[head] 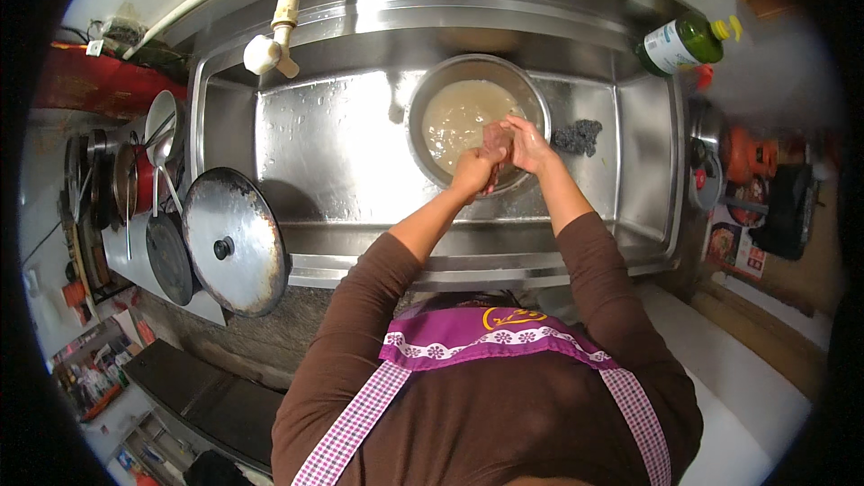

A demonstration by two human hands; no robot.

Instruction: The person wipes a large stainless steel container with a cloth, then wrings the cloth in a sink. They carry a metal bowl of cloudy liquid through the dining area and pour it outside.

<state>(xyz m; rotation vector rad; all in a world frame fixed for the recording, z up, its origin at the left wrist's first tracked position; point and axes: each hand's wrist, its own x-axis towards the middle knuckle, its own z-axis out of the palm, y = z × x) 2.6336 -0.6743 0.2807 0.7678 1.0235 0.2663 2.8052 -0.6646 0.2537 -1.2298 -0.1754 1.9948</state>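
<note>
A round metal basin (420,142) stands in the stainless-steel sink, with cloudy beige water (462,111) inside it. Above the basin's near right side, my left hand (474,170) grips a soft reddish-brown piece (496,138) that looks like meat. My right hand (530,145) is cupped against the right side of the same piece, fingers bent towards it. Both hands partly cover the piece, so its full shape is hidden. Just right of the basin, a dark scouring pad (577,138) lies on the sink floor.
A tap (270,56) juts over the sink's (324,148) back left. A green pump bottle (682,45) stands at the back right corner. A large metal lid (233,243) leans by the left rim, near a bowl (162,115) with utensils.
</note>
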